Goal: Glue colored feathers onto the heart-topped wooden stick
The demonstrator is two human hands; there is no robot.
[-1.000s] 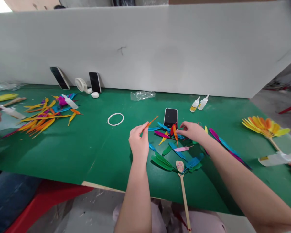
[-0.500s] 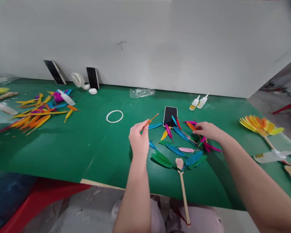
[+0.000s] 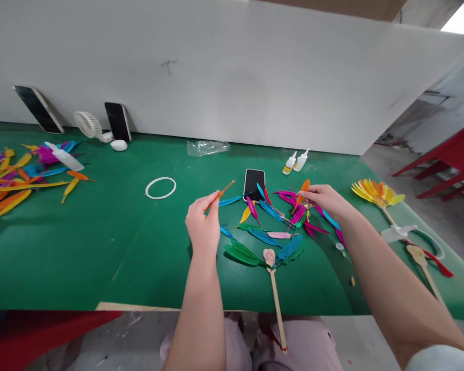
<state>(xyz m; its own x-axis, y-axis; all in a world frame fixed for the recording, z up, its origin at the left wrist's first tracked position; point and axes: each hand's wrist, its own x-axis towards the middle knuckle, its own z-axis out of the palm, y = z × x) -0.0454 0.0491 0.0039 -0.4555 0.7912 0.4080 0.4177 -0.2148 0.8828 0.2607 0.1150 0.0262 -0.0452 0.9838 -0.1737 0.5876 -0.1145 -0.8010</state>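
Observation:
My left hand [image 3: 203, 219] is raised over the table, pinching a thin orange feather [image 3: 226, 189]. At the right of the loose feather pile, my right hand [image 3: 325, 200] pinches another orange feather [image 3: 302, 191], which stands up from the pile. Pink, blue, green and yellow feathers lie around a dark phone [image 3: 254, 184]. Nearer to me, a wooden stick [image 3: 277, 304] with a heart-shaped head [image 3: 269, 257] has green feathers [image 3: 243, 253] fanned to its left and blue ones [image 3: 290, 248] to its right. The stick's lower end reaches past the table edge.
A white ring [image 3: 160, 188] lies left of my left hand. Two glue bottles [image 3: 295, 162] and a plastic wrapper [image 3: 208, 148] are near the wall. More feathers [image 3: 11, 180] lie far left. A yellow-orange feather fan [image 3: 378, 195] is at the right, beside a red stool [image 3: 448, 154] off the table.
The view has turned to the right. My right hand has lifted an orange feather upright from the pile. My left hand keeps its pinch on the thin feather.

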